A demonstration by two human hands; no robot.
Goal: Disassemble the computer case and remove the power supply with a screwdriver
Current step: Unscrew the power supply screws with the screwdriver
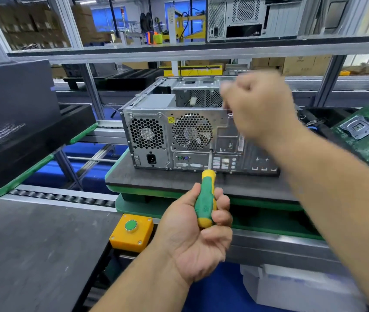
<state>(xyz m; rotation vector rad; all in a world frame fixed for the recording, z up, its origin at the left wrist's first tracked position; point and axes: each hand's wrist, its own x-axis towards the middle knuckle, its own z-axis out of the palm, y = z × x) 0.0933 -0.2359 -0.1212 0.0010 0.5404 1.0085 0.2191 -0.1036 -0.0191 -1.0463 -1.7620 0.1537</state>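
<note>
Your left hand [201, 230], at six o'clock, wraps its curled fingers around the green-and-yellow screwdriver [206, 198], whose shaft points up toward twelve o'clock and ends against the rear panel of the computer case [179, 131]. That case sits at the centre on a dark pallet [156, 181], side open, rear panel facing you, with the power supply [148, 140] in its nine o'clock corner. At seven o'clock lies a yellow button box [131, 235]. Your right hand [260, 106], blurred, hangs fisted at one o'clock over the case's top edge; whether it holds anything cannot be told. A green circuit board [363, 131] lies at three o'clock.
</note>
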